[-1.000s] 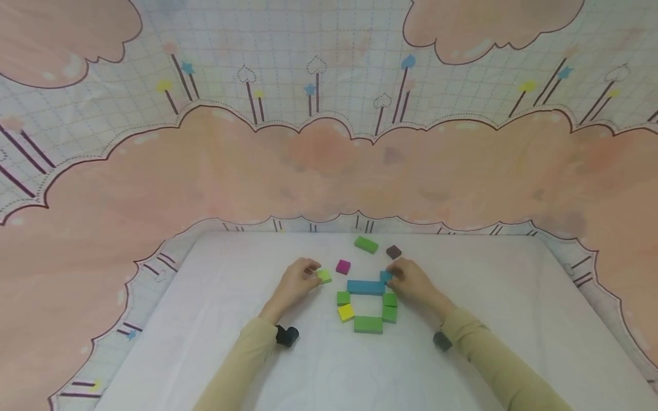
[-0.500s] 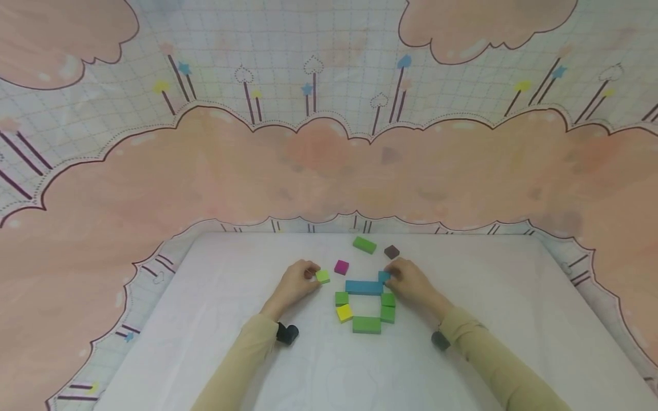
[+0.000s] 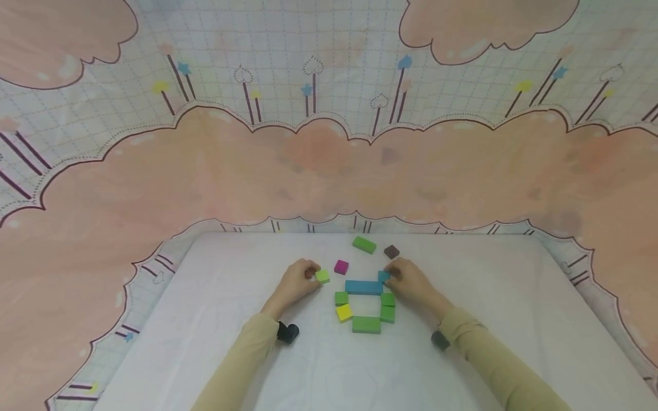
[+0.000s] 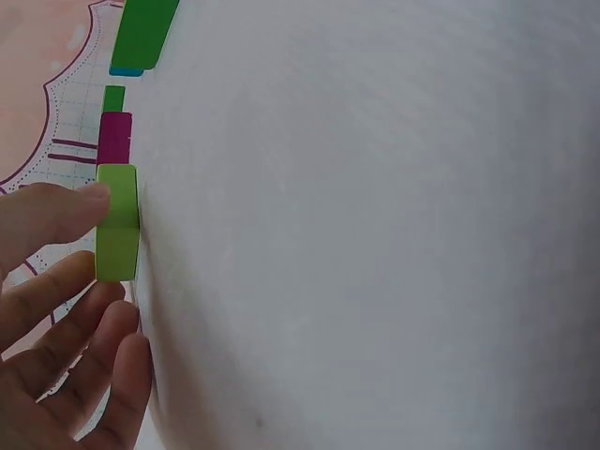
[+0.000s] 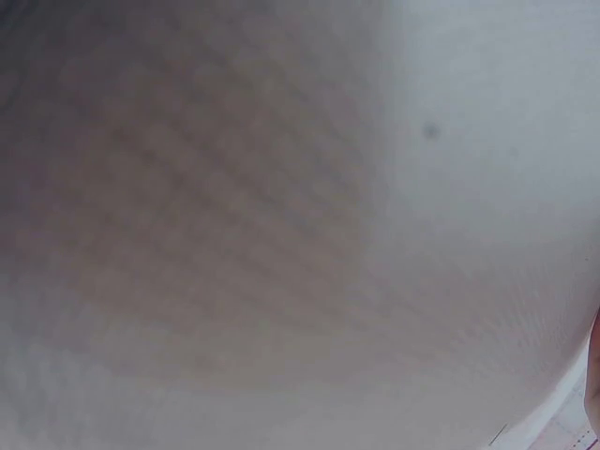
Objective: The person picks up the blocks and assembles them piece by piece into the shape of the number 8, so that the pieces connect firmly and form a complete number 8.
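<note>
My left hand [image 3: 296,281] pinches a light green block [image 3: 322,276] between thumb and fingers; the left wrist view shows the thumb on one side of this block [image 4: 117,225]. My right hand [image 3: 409,281] pinches a small blue block [image 3: 383,276] at the right end of a long blue block [image 3: 364,287]. Below the long block, a ring continues with a small green block [image 3: 341,298] and a yellow block [image 3: 344,313] on the left, two green blocks [image 3: 388,306] on the right, and a longer green block [image 3: 366,325] at the front. The right wrist view shows mostly blurred tabletop.
A magenta block [image 3: 341,267] lies between the hands, behind the ring. Farther back are a green block [image 3: 364,245] and a dark brown block [image 3: 392,252]. Everything rests on a white table [image 3: 462,245] before a patterned cloth backdrop [image 3: 329,171].
The head view has shifted slightly. Both hands stay at nearly the same places with the same blocks, and the other blocks have not moved.
</note>
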Available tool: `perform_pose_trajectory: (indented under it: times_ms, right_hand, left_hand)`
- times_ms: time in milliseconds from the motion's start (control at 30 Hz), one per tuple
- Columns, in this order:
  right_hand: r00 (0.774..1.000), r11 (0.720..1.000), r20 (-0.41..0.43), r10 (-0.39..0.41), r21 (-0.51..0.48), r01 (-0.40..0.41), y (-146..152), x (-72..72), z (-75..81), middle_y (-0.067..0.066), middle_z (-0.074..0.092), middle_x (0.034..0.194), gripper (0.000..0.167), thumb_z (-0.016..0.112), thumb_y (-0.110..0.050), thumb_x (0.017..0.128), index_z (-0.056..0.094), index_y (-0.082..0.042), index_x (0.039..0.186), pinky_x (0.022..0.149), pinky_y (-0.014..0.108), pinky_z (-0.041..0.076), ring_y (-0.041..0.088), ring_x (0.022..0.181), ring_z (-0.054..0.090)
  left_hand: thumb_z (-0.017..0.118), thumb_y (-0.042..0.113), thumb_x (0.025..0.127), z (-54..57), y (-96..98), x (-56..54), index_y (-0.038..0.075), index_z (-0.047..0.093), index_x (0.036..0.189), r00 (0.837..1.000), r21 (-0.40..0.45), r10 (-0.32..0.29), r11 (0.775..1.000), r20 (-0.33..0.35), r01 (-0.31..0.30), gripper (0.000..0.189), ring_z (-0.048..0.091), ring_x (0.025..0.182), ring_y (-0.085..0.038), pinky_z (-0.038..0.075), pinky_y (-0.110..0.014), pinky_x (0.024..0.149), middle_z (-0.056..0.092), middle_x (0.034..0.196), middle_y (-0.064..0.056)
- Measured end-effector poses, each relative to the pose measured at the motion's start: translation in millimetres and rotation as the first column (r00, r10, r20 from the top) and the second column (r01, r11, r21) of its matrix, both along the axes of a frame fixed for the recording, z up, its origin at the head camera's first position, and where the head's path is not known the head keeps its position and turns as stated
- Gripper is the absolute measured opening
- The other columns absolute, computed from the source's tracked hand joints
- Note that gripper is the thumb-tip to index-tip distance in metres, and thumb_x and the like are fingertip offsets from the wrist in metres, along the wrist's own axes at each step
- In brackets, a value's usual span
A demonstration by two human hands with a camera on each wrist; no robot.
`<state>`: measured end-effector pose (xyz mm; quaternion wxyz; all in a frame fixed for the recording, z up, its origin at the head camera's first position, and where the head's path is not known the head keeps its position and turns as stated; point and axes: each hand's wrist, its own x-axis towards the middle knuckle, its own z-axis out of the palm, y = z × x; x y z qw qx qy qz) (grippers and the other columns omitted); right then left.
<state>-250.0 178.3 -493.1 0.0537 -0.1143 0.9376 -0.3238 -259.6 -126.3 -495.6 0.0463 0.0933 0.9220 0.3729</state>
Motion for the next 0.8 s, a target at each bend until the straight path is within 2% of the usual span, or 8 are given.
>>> perform_pose_trajectory:
  times_ms: [200, 567, 800]
  right_hand:
    - [1.0, 1.0, -0.001, 0.002, 0.005, -0.002, 0.2, -0.1, 0.1, 0.011, 0.063, 0.113, 0.029, 0.066, -0.013, 0.086, 0.062, -0.005, 0.114, 0.098, 0.047, 0.047, 0.029, 0.11, 0.057]
    - [1.0, 1.0, 0.003, -0.009, -0.009, 0.009, -1.0, -0.2, 0.3, 0.01, 0.063, 0.113, 0.03, 0.067, -0.013, 0.085, 0.062, -0.007, 0.114, 0.098, 0.047, 0.047, 0.028, 0.11, 0.057]
    - [1.0, 1.0, 0.004, -0.025, -0.012, 0.025, -2.0, 0.9, -0.5, 0.01, 0.062, 0.112, 0.03, 0.068, -0.014, 0.085, 0.062, -0.007, 0.114, 0.097, 0.045, 0.048, 0.026, 0.108, 0.057]
  left_hand:
    - [0.074, 0.022, 0.083, -0.1, 5.7, -5.1, 0.011, 0.066, 0.113, 1.0, 0.022, 0.007, 1.0, 0.002, -0.007, 0.033, 0.057, 0.097, -0.02, 0.05, -0.038, 0.089, 0.064, 0.105, -0.004]
    - [0.07, 0.017, 0.085, -2.3, 27.8, -22.1, 0.008, 0.065, 0.113, 0.997, 0.049, -0.059, 0.997, -0.047, 0.061, 0.03, 0.06, 0.103, -0.025, 0.049, -0.041, 0.095, 0.065, 0.11, -0.01]
    - [0.071, 0.016, 0.084, 0.4, 37.0, -32.1, 0.01, 0.064, 0.117, 0.994, 0.027, -0.112, 0.993, 0.017, 0.112, 0.034, 0.058, 0.11, -0.024, 0.047, -0.041, 0.1, 0.064, 0.115, -0.008]
